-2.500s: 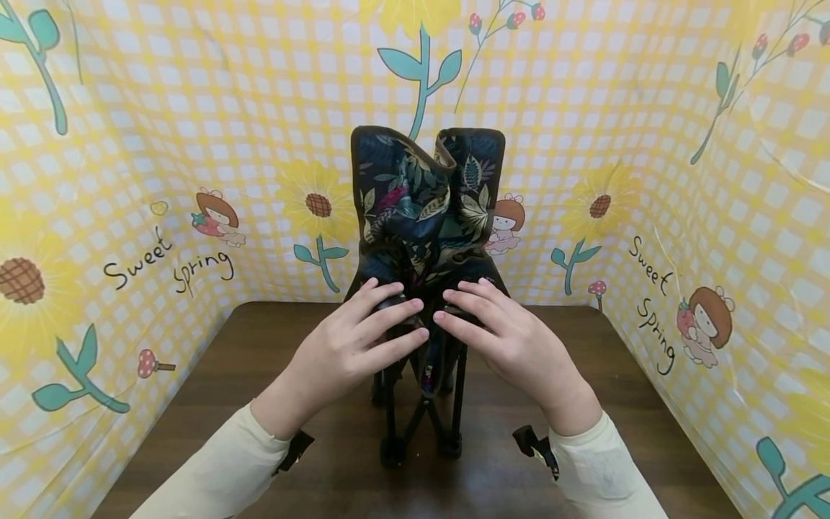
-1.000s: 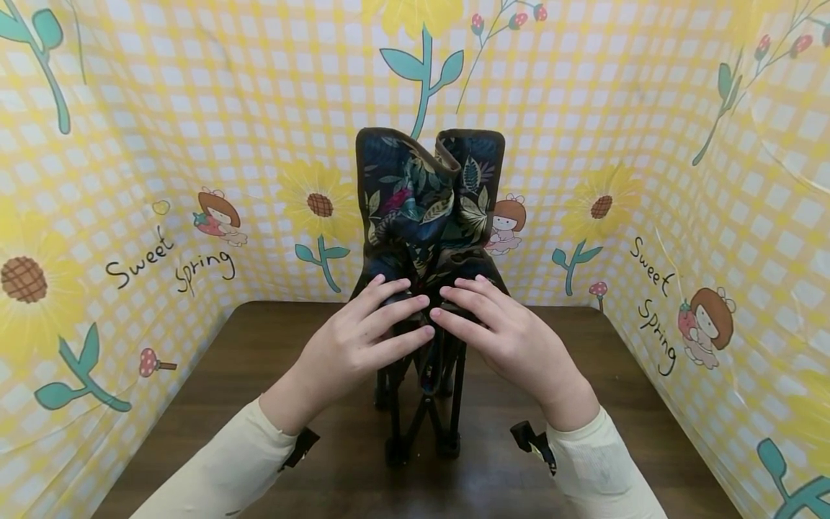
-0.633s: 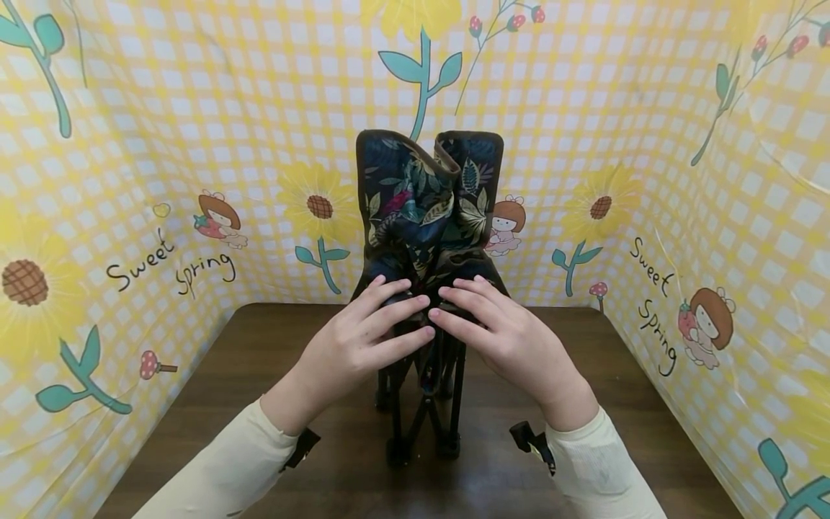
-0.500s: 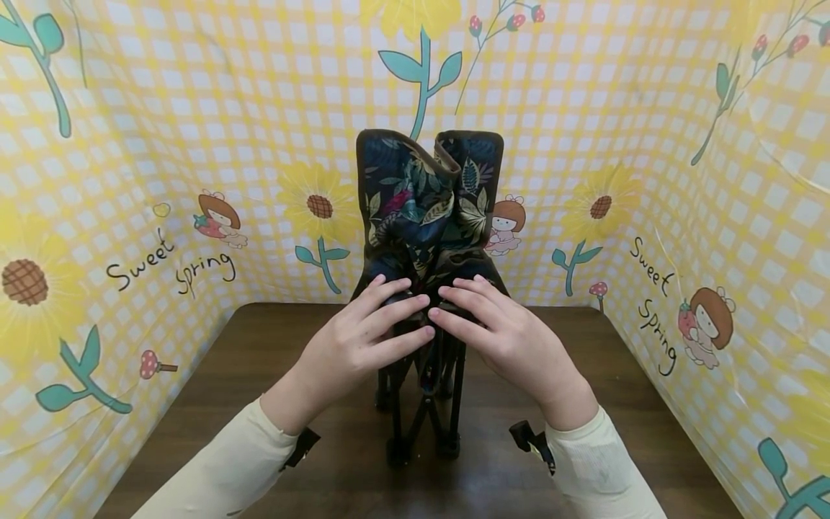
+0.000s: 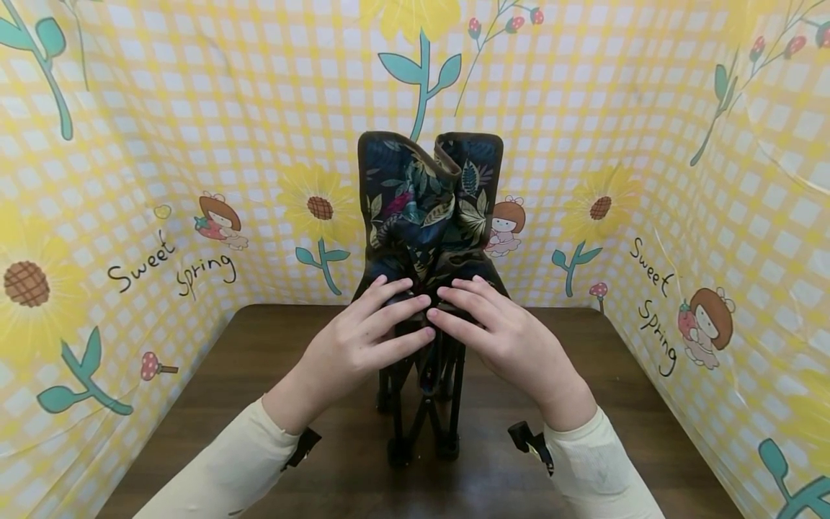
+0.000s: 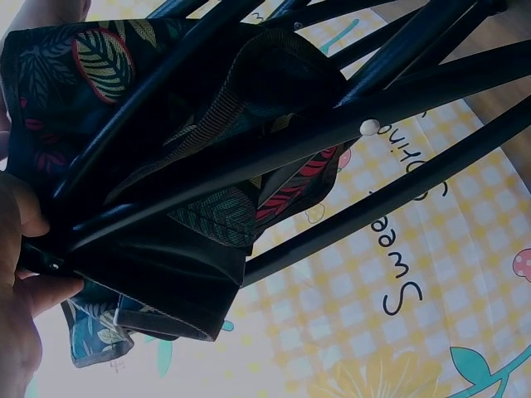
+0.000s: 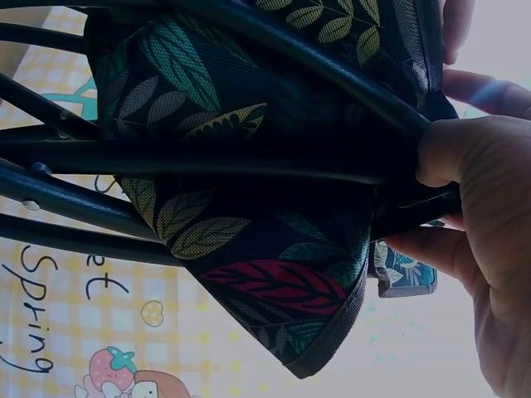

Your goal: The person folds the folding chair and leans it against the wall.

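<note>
A small folding chair (image 5: 421, 209) with dark leaf-print fabric and black tube legs (image 5: 457, 389) stands partly folded on the table, its backrest creased down the middle. My left hand (image 5: 357, 339) lies over its front left corner, fingers spread across the top; in the left wrist view a thumb and finger close round the tube end (image 6: 50, 261). On the front right corner, my right hand (image 5: 506, 328) grips the frame; the right wrist view has the thumb (image 7: 440, 153) against a tube, with fingers behind. Both hands cover the seat's front edge.
The brown wooden table (image 5: 259, 432) extends on both sides of the chair. A yellow checked cloth (image 5: 272, 94) with printed flowers and figures encloses it at the back and sides. Black wrist camera mounts (image 5: 532, 440) sit below the cream sleeves (image 5: 603, 461).
Since the earliest frame the chair's left side has shifted slightly right, and my left hand with it. Both hands keep their places on the chair; over the last half second they hardly move.
</note>
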`<control>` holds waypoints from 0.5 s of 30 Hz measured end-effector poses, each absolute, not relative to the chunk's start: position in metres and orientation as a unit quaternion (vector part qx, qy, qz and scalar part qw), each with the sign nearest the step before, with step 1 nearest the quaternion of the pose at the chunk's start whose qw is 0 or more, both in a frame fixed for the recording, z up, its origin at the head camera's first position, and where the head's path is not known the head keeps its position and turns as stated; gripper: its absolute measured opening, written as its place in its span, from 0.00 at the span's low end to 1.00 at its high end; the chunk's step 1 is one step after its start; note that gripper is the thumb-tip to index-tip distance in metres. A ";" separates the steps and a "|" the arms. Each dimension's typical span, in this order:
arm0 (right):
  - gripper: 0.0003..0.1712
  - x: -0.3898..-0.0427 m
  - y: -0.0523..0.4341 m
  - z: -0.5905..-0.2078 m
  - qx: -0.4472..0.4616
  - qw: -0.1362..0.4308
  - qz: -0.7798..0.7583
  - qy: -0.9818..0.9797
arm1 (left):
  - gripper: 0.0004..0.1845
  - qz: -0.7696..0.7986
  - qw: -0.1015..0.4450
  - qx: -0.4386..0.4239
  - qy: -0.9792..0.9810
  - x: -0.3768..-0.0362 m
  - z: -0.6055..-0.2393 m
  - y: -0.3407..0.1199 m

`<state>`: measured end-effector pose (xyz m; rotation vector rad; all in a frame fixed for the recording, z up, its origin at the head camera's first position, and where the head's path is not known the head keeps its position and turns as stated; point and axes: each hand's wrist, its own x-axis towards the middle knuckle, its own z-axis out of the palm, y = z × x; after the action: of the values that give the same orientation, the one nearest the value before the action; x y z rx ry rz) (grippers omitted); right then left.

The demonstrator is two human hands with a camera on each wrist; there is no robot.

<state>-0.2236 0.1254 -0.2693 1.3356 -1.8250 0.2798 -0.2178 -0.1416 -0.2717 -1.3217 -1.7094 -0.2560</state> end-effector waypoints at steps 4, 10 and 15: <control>0.20 -0.224 0.124 -0.269 0.534 0.423 0.112 -0.723 | 0.18 -0.107 0.460 -0.537 -0.699 -0.218 -0.272 -0.142; 0.20 -0.225 0.124 -0.268 0.536 0.428 0.110 -0.719 | 0.19 -0.113 0.459 -0.537 -0.698 -0.218 -0.272 -0.142; 0.20 -0.225 0.124 -0.267 0.536 0.427 0.108 -0.720 | 0.18 -0.114 0.455 -0.540 -0.699 -0.218 -0.271 -0.143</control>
<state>-0.2254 0.1238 -0.2674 1.3402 -1.7985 0.2697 -0.2182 -0.1428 -0.2711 -1.3313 -1.7237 -0.2803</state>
